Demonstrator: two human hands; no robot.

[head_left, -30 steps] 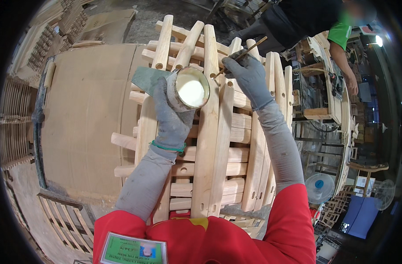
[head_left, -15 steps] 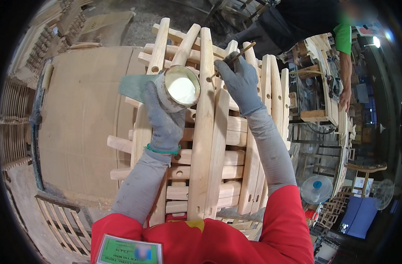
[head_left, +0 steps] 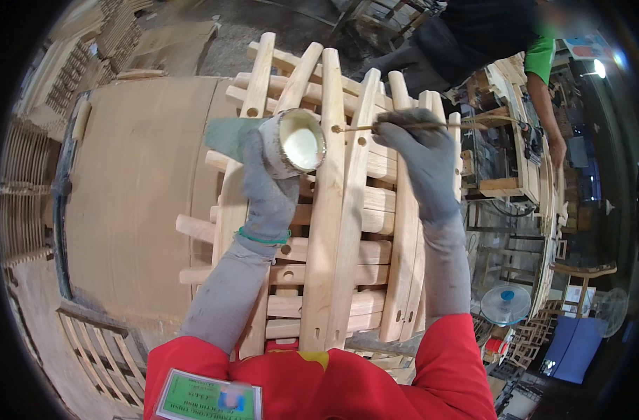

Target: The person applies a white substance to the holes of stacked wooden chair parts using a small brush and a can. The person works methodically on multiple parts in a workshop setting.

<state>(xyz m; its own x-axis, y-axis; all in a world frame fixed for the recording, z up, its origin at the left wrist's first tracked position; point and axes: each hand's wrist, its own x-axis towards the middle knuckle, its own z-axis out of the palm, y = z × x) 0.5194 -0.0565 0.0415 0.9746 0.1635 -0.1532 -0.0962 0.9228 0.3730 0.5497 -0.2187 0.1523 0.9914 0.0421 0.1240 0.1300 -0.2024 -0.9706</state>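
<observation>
My gloved left hand (head_left: 269, 199) is wrapped round a white cup (head_left: 281, 143), its rim crusted, with pale creamy liquid inside. A grey-green flat piece (head_left: 232, 138) sticks out to the left behind the cup. In my gloved right hand (head_left: 424, 150) is a thin brown stick (head_left: 358, 128), held nearly level. Its left tip meets a round hole near the upper part of a long wooden slat (head_left: 328, 210). Beside that slat lies another wooden slat (head_left: 354, 203) with a hole, and both rest on a crisscross stack of pale wooden pieces (head_left: 375, 245).
A cardboard-covered table (head_left: 130, 196) lies to the left, with stacked wooden parts (head_left: 25, 189) beyond it. A person in dark clothes with a green sleeve (head_left: 540, 61) stands at the far right, near a wooden workbench (head_left: 501, 185). A fan (head_left: 506, 304) stands at the lower right.
My right hand has moved right and down, and the stick has swung from steeply slanted to nearly level. The slat right of the middle one now leans out farther at its top. The cup tilts slightly more.
</observation>
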